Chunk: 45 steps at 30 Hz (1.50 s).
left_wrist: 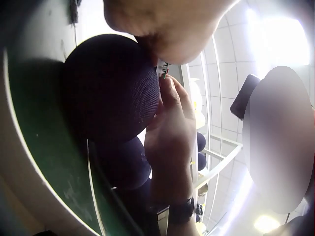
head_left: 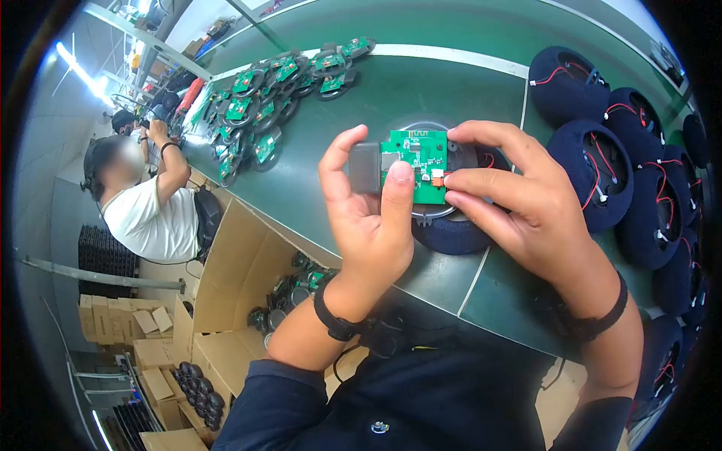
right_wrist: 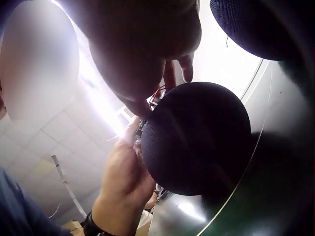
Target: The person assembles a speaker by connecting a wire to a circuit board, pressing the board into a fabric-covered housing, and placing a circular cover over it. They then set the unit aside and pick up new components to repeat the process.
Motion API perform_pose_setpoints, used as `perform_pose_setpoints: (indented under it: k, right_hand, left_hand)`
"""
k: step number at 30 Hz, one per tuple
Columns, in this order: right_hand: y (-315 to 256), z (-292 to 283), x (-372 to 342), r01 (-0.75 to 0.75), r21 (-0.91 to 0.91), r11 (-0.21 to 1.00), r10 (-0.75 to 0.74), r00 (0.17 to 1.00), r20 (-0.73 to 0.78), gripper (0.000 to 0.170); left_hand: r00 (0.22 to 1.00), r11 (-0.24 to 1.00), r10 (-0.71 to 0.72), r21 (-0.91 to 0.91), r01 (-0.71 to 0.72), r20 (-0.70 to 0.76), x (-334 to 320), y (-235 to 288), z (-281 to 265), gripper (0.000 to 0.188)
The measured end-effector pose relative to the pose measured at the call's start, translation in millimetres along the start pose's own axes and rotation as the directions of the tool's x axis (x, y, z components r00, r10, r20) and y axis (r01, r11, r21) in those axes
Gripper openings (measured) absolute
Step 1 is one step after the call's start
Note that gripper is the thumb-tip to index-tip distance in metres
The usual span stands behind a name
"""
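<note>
Fingers (head_left: 492,180) of the right hand (head_left: 538,199) pinch a small white connector (head_left: 438,178) at the right edge of a green circuit board (head_left: 426,154), with the thumb and index finger meeting there and another fingertip at the board's far right corner. The left hand (head_left: 368,233) grasps the board from the left: its thumb presses on the green face while the other fingers reach round a black block (head_left: 365,169) at the board's left side. The board is between the two hands, above a dark blue fabric-covered round body (head_left: 455,237); red wires (head_left: 489,159) show just right of the board. Whether the round body touches the green surface (head_left: 331,113), I cannot tell.

To the right stand more dark blue round bodies (head_left: 560,84), several with red wires and white plugs in their openings. On the far left of the surface lies a cluster of boards on black round parts (head_left: 263,113). Near left, a cardboard box (head_left: 233,270) contains similar boards (head_left: 297,289). Beyond it, at the left, is a person in a white shirt (head_left: 154,218). Black bands (head_left: 331,316) circle both wrists.
</note>
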State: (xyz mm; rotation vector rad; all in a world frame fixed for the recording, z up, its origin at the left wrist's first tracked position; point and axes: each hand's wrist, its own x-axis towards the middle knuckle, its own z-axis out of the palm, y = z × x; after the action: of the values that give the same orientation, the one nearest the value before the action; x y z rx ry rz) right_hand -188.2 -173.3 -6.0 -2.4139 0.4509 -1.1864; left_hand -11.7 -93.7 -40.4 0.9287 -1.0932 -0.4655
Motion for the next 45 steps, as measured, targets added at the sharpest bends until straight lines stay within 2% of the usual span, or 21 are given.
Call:
perform_pose_setpoints:
  k: [8, 10, 11, 13, 16, 19, 22, 24, 26, 27, 28, 30, 31, 36, 37, 38, 40, 41, 43, 44, 45]
  right_hand:
    - [-4, -3, 1, 0.081, -0.142, 0.987, -0.080, 0.997, 0.016, 0.023]
    - [-4, -6, 1, -0.044, 0.073, 0.996, 0.042, 0.998, 0.040, 0.023]
    - [-3, -4, 0, -0.042, 0.066, 0.997, 0.039, 0.998, 0.038, 0.023]
    - [1, 1, -2, -0.079, 0.206, 0.975, 0.078, 0.997, 0.010, 0.025]
    - [2, 1, 1, 0.029, 0.139, 0.990, -0.025, 0.999, -0.034, 0.024]
    - [0, 3, 1, -0.158, 0.421, 0.893, 0.229, 0.966, -0.123, 0.037]
    - [4, 8, 3, -0.241, 0.730, 0.640, 0.477, 0.869, -0.132, 0.044]
    - [3, 1, 5, -0.279, 0.733, 0.620, 0.508, 0.855, -0.104, 0.042]
    - [6, -2, 5, -0.344, 0.730, 0.590, 0.548, 0.835, -0.049, 0.042]
    - [5, -1, 7, -0.330, 0.740, 0.586, 0.568, 0.818, -0.085, 0.041]
    - [6, -4, 8, -0.326, 0.737, 0.592, 0.564, 0.821, -0.089, 0.041]
    - [7, -10, 9, -0.332, 0.796, 0.507, 0.634, 0.769, -0.083, 0.043]
    - [6, -12, 10, -0.311, 0.792, 0.525, 0.628, 0.770, -0.114, 0.042]
    - [16, -14, 8, -0.230, 0.729, 0.645, 0.519, 0.831, -0.197, 0.037]
    - [16, -13, 8, -0.196, 0.699, 0.687, 0.473, 0.851, -0.226, 0.033]
    - [12, -14, 10, -0.197, 0.699, 0.687, 0.473, 0.852, -0.225, 0.033]
    - [2, -14, 16, -0.237, 0.735, 0.635, 0.576, 0.780, -0.246, 0.029]
    - [4, -15, 16, -0.239, 0.735, 0.634, 0.576, 0.781, -0.242, 0.029]
    - [12, -18, 15, -0.389, 0.754, 0.529, 0.619, 0.785, -0.030, 0.039]
    - [11, -17, 13, -0.390, 0.753, 0.531, 0.618, 0.786, -0.029, 0.039]
    - [9, -14, 9, -0.408, 0.672, 0.619, 0.521, 0.853, 0.038, 0.049]
  left_hand:
    - [0.999, 1.000, 0.019, 0.020, -0.020, 0.032, 0, -2, -4, 0.054]
    - [0.999, 1.000, 0.019, 0.021, -0.020, 0.049, 1, 0, -3, 0.054]
    - [0.998, 0.999, 0.015, 0.029, -0.017, 0.065, 1, 1, -3, 0.054]
    - [0.999, 1.000, 0.006, 0.010, -0.006, 0.043, 0, 0, -2, 0.054]
    - [0.999, 1.000, -0.020, -0.012, 0.020, 0.026, 0, -2, -4, 0.052]
    - [0.996, 0.995, -0.089, -0.035, 0.090, 0.032, 4, -1, -13, 0.053]
    - [0.988, 0.983, -0.150, -0.102, 0.153, 0.032, 13, 15, -13, 0.053]
    - [0.987, 0.976, -0.155, -0.150, 0.158, 0.032, 18, 22, -20, 0.051]
    - [0.988, 0.990, -0.089, 0.121, 0.074, 0.130, 22, 21, -38, 0.044]
    - [0.991, 0.979, -0.067, 0.197, 0.043, 0.114, 21, 29, -42, 0.035]
    - [0.984, 0.985, 0.104, 0.118, -0.122, 0.145, 25, 29, -43, 0.037]
    - [0.919, 0.909, 0.286, 0.228, -0.350, 0.271, 29, 29, -56, 0.038]
    - [0.896, 0.868, 0.310, 0.291, -0.403, 0.317, 28, 31, -60, 0.037]
    - [0.882, 0.822, 0.323, 0.361, -0.441, 0.342, 23, 28, -69, 0.037]
    - [0.855, 0.746, 0.365, 0.433, -0.506, 0.370, 24, 29, -72, 0.039]
    - [0.824, 0.659, 0.402, 0.498, -0.563, 0.400, 25, 29, -74, 0.042]
    - [0.827, 0.649, 0.380, 0.517, -0.558, 0.415, 27, 30, -76, 0.041]
    - [0.829, 0.639, 0.355, 0.535, -0.553, 0.432, 28, 31, -77, 0.040]
    - [0.800, 0.621, 0.380, 0.513, -0.593, 0.465, 31, 32, -71, 0.041]
    - [0.767, 0.602, 0.403, 0.487, -0.633, 0.500, 32, 32, -68, 0.041]
    - [0.745, 0.584, 0.419, 0.474, -0.659, 0.519, 33, 29, -65, 0.044]
